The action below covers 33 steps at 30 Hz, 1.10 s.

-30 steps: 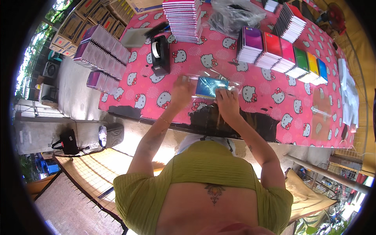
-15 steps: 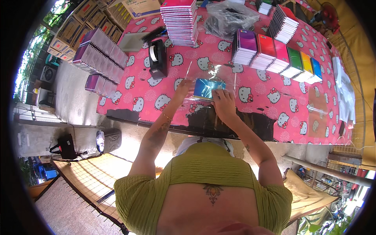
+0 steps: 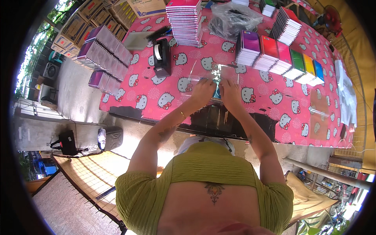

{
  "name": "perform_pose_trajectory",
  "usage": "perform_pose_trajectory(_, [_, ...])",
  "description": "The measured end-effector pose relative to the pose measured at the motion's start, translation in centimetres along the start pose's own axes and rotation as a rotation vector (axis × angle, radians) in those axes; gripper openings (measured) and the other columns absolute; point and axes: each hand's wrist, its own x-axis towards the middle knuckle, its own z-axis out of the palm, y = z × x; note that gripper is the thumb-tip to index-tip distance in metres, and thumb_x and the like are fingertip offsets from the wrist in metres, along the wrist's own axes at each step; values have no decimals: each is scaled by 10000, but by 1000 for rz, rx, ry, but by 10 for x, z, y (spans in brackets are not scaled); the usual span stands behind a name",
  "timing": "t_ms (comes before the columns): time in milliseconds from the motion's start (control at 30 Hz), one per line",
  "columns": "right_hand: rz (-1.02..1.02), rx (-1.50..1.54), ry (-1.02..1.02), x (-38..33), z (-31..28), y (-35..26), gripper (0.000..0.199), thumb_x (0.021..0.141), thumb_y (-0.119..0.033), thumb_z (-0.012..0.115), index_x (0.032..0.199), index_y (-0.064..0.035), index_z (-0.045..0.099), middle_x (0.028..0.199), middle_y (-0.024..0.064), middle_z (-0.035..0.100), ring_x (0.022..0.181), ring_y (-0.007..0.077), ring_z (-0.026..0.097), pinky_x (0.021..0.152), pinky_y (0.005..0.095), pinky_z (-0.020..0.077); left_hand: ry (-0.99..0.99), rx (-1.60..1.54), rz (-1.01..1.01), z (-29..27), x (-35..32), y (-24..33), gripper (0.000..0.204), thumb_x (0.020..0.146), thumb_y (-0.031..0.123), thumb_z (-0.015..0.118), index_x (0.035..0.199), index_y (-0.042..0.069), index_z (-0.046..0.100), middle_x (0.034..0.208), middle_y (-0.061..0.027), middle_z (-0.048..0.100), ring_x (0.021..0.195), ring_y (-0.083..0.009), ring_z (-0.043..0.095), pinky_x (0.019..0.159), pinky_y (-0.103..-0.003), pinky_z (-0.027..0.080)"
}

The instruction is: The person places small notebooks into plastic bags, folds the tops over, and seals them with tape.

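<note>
A small blue-green spiral notebook (image 3: pixel 217 93) lies at the table's near side, wire binding toward me. Clear plastic film (image 3: pixel 211 70), shiny with reflections, spreads around and beyond it. My left hand (image 3: pixel 203 91) covers the notebook's left part with bent fingers. Over its right part, my right hand (image 3: pixel 231 92) has its fingers curled in the same way. Only a narrow strip of cover shows between the hands. Whether the notebook is inside the film or under it, I cannot tell.
A black tape dispenser (image 3: pixel 161 58) stands left of my hands. Notebook stacks rise behind: a tall pink one (image 3: pixel 184 23), a coloured row (image 3: pixel 270 51) at right, purple ones (image 3: pixel 103 51) at left. Grey plastic bag (image 3: pixel 234 21) lies at the back; cartons (image 3: pixel 84 19) stand far left.
My left hand has moved right from the film's left side onto the notebook. The right hand has shifted slightly right, and the hands now lie close together, covering most of the cover.
</note>
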Motion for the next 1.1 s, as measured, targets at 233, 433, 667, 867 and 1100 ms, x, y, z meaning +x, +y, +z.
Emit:
perform_pose_trajectory(233, [-117,-251,-199,-61,1,-53,602,820,-317,711,1256,59,534,1337,213,464,1278,350,437,1026,488,380,-36,31,149,-10,4,-2,149,753,80,659,901,79,640,889,-64,616,885,-257,628,786,-364,527])
perform_pose_trajectory(433, [-184,-298,-144,-60,13,-40,581,818,-264,713,1287,23,523,1368,214,458,1194,337,520,996,486,418,-268,-103,71,-11,3,-9,183,758,96,659,935,53,650,904,-67,615,883,-271,633,786,-364,529])
perform_pose_trajectory(667, [-124,-158,-178,-28,-23,-35,593,756,-174,758,1274,-5,522,1288,144,509,1083,278,572,915,415,451,-81,91,-9,8,-28,23,300,781,103,652,1069,21,653,1107,-126,618,1075,-308,582,847,-382,528])
perform_pose_trajectory(867, [-234,-399,-200,-43,0,-10,531,743,-286,756,1187,-30,617,1201,60,591,1072,207,573,926,377,423,45,-11,-211,-21,-31,7,210,797,84,641,998,74,698,1172,-124,641,1168,-307,555,927,-360,503])
perform_pose_trajectory(1100, [-293,-485,-224,-42,1,-10,518,788,-338,730,1212,-59,628,1171,41,596,1093,216,550,925,375,400,529,-456,-990,-71,-63,-178,171,833,178,682,942,57,736,920,-76,685,793,-221,621,657,-364,504])
